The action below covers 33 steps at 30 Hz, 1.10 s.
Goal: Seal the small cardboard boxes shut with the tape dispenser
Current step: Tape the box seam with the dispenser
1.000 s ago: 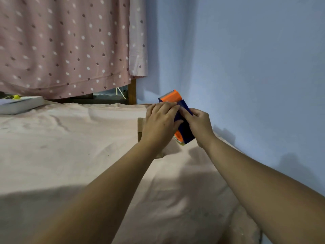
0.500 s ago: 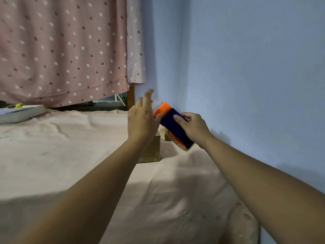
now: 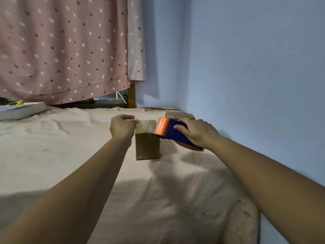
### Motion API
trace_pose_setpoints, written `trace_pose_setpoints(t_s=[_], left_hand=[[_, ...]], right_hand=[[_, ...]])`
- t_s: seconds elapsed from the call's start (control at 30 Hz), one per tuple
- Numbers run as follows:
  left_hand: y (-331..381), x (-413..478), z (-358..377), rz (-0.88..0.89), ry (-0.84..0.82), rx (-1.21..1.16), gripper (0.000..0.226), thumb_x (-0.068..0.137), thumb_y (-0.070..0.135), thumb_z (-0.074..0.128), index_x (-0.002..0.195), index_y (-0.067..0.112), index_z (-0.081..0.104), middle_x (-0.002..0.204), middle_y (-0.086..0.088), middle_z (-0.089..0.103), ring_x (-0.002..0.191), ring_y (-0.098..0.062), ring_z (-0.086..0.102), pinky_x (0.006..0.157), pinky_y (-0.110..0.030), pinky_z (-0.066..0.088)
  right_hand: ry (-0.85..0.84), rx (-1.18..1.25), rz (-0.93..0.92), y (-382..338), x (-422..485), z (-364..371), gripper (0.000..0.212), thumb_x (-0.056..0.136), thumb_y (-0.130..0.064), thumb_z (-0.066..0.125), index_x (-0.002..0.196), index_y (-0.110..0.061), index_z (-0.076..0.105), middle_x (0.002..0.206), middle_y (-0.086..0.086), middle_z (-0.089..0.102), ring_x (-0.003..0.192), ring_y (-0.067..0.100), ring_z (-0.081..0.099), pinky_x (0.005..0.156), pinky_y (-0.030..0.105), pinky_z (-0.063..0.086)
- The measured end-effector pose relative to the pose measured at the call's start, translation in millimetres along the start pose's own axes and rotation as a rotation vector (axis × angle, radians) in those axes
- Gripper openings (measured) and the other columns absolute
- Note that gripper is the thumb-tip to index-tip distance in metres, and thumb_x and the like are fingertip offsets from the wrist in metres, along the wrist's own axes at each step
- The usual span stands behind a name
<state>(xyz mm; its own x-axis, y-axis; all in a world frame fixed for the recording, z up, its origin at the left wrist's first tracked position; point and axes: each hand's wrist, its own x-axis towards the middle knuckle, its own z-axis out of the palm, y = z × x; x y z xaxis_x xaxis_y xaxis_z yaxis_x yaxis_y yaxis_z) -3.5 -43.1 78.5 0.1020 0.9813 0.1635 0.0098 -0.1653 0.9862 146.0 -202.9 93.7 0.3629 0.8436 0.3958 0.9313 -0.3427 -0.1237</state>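
Small cardboard box (image 3: 147, 140) stands upright at frame centre between the hands: left hand (image 3: 123, 126) curled at its top-left edge, right hand (image 3: 197, 132) clamps the tape dispenser (image 3: 173, 133), orange nose touching the top-right edge, seam running away from camera.

small brown cardboard box (image 3: 147, 146) stands upright at frame centre, top flaps folded shut. tape dispenser (image 3: 173, 133), blue body with orange front, tilted, orange end touching box's upper right edge. more cardboard boxes (image 3: 177, 115) behind, right of centre.
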Motion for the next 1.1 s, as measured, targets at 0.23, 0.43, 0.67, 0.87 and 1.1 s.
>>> trace_pose_setpoints(t_s=[0.23,0.43,0.67,0.87,1.1], left_hand=[[-24,-1,-8,-0.047,-0.109,-0.053,0.011,0.084,0.006,0.07,0.094,0.009,0.067,0.083,-0.005,0.064,0.08,-0.02,0.063,0.066,-0.022,0.052],[-29,1,-15,-0.137,-0.118,-0.234,0.007,0.092,0.008,0.061,0.096,0.005,0.066,0.087,-0.009,0.069,0.079,-0.019,0.067,0.074,-0.026,0.053],[-41,8,-15,-0.122,-0.01,-0.179,0.008,0.091,0.008,0.062,0.095,0.006,0.068,0.087,-0.009,0.069,0.079,-0.019,0.068,0.078,-0.03,0.056],[-52,16,-14,-0.115,0.007,-0.167,0.009,0.09,0.004,0.063,0.083,0.006,0.068,0.076,-0.009,0.067,0.072,-0.019,0.066,0.079,-0.032,0.055],[-58,27,-9,-0.119,-0.014,-0.163,0.011,0.089,0.004,0.063,0.08,0.005,0.067,0.079,-0.012,0.068,0.065,-0.014,0.064,0.065,-0.024,0.049]], right_hand=[[-0.142,-0.351,-0.141,4,1,2,0.112,0.069,-0.058,0.069,0.143,-0.048,-0.014,0.126,0.009,0.039,0.085,0.023,0.053,0.069,0.029,0.04],[-0.039,-0.351,-0.1,1,10,11,0.063,0.08,-0.02,0.058,0.136,-0.026,0.028,0.126,0.009,0.04,0.1,0.028,0.051,0.078,0.034,0.04],[0.083,-0.311,-0.076,5,25,27,0.078,0.084,-0.002,0.052,0.147,-0.023,0.013,0.13,0.013,0.029,0.118,0.031,0.033,0.105,0.043,0.03],[0.097,-0.173,-0.069,-1,36,30,0.072,0.085,-0.037,0.066,0.142,-0.021,0.024,0.133,0.014,0.035,0.121,0.032,0.036,0.093,0.042,0.041],[0.027,-0.139,-0.003,10,48,41,0.071,0.085,-0.026,0.065,0.143,-0.027,0.023,0.135,0.013,0.036,0.122,0.033,0.04,0.088,0.042,0.047]])
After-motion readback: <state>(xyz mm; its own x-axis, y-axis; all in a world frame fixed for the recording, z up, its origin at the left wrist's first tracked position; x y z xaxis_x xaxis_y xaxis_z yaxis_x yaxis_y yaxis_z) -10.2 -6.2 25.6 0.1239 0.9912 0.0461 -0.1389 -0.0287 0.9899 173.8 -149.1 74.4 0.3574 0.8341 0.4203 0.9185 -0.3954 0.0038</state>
